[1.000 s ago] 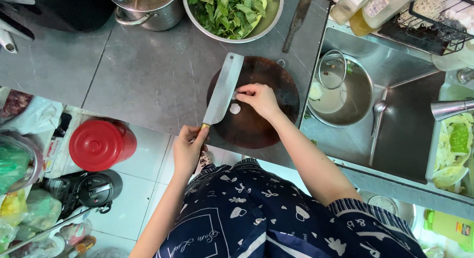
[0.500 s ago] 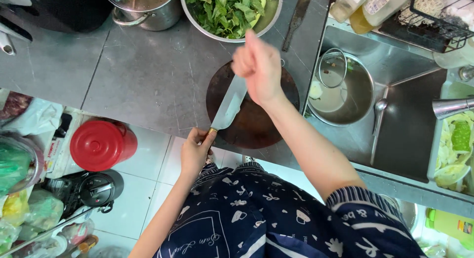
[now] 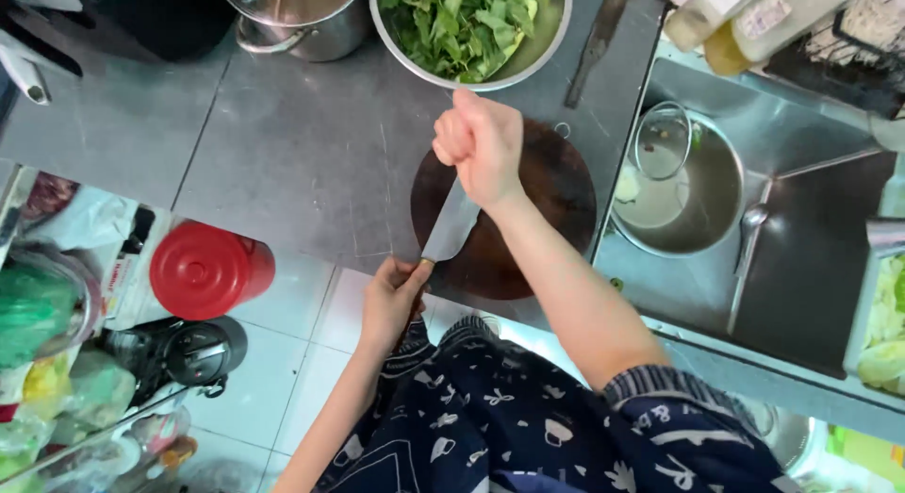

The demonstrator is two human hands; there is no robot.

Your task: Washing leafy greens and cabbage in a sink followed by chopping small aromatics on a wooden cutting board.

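Observation:
My left hand grips the handle of a cleaver at the counter's front edge. The wide blade lies across a round dark cutting board. My right hand is closed in a fist and hovers over the far part of the blade, hiding it. Whether the fist touches the blade cannot be told. Whatever lies under the blade is hidden.
A steel bowl of green leaves and a steel pot stand behind the board, with a dark knife beside them. The sink on the right holds a pot with a glass lid. A red-lidded container sits on the floor.
My right hand left a small white piece on the board, rose and closed into a fist, then dropped slightly. The cleaver blade shifted right, over where the piece lay.

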